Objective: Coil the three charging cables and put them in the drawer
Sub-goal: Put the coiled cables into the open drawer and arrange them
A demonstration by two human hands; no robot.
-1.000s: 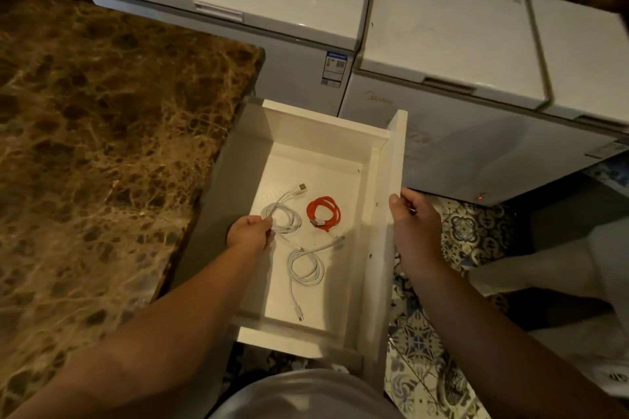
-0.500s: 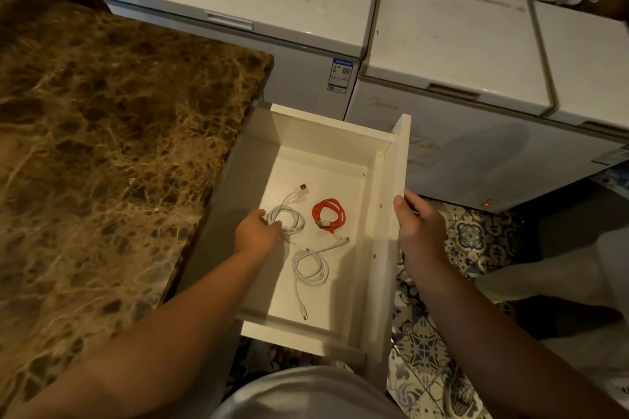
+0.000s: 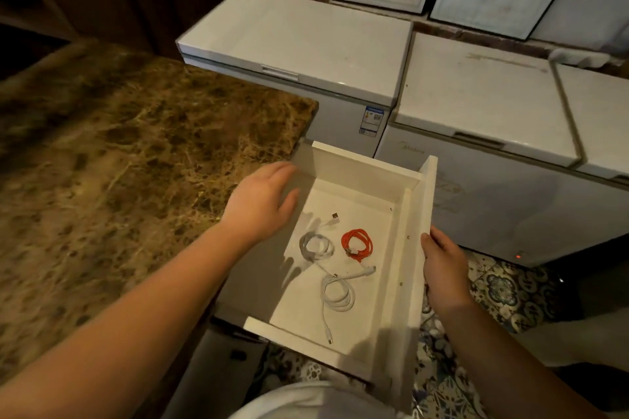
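Brown marbled stone makes up the surface (image 3: 119,180) beside an open white drawer (image 3: 413,248). Inside lie 3 coiled cables: an orange cable (image 3: 357,245) far right, a grey-white cable (image 3: 315,247) left of it with its plug pointing away, and a white cable (image 3: 337,296) nearest, its tail running toward the viewer. The left hand (image 3: 262,204) hovers spread open above the drawer's left edge, holding nothing. The right hand (image 3: 442,269) grips the drawer's right wall. Behind stand white chest freezers (image 3: 299,41); their label is unreadable.
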